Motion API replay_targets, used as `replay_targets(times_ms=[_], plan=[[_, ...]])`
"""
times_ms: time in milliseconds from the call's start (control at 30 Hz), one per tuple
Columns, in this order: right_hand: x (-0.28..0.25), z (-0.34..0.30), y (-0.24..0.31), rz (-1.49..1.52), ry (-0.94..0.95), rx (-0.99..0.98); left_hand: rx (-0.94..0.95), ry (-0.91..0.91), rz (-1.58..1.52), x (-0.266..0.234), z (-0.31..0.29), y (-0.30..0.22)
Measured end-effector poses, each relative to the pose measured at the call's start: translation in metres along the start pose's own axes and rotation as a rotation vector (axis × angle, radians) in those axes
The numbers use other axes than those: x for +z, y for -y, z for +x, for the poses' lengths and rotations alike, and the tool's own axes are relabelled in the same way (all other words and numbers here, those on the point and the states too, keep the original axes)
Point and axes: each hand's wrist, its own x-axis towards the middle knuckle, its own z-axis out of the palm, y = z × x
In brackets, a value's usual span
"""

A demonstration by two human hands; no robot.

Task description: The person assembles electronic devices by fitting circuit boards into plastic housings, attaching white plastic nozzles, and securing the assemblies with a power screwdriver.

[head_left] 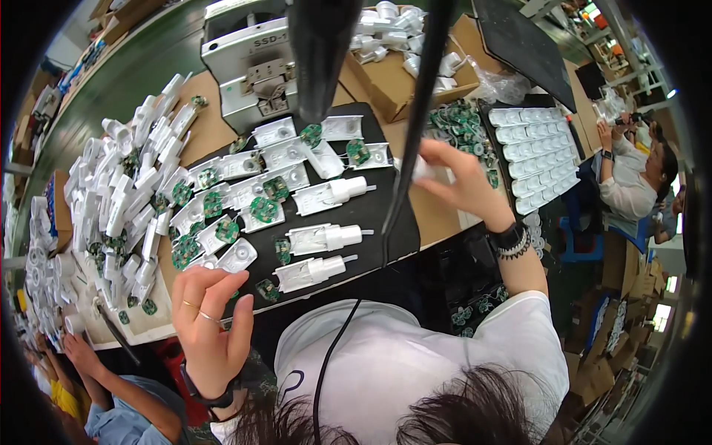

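My right hand (471,185) is closed on a small white plastic part (424,170), mostly covered by the fingers and a dark strip hanging in front. At the near left edge of the black mat (397,222), my left hand (210,326) has its thumb apart from its loosely bent fingers, with nothing visible in it. Just beyond its fingertips lies a white plastic housing (237,255). Three longer white housings with nozzle-like ends, one of them the middle housing (326,238), lie across the mat. Rows of open white shells hold round green circuit boards (264,209).
A large heap of white housings (126,185) covers the left side. Behind the mat stands a boxy white machine (256,67); a cardboard box (386,85) holds white parts. Green boards (460,122) and a tray of white shells (534,156) lie right. Co-workers sit on both sides.
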Motion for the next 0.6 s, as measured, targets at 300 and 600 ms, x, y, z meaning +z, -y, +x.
replay_targets(times_ms=[300, 600], plan=[[-0.019, 0.033, -0.008, -0.167, 0.125, -0.176, 0.138, 0.210, 0.286, 0.044, 0.078, -0.041], [-0.010, 0.041, -0.011, -0.135, 0.215, -0.261, 0.189, 0.251, 0.186, 0.113, 0.122, -0.005]])
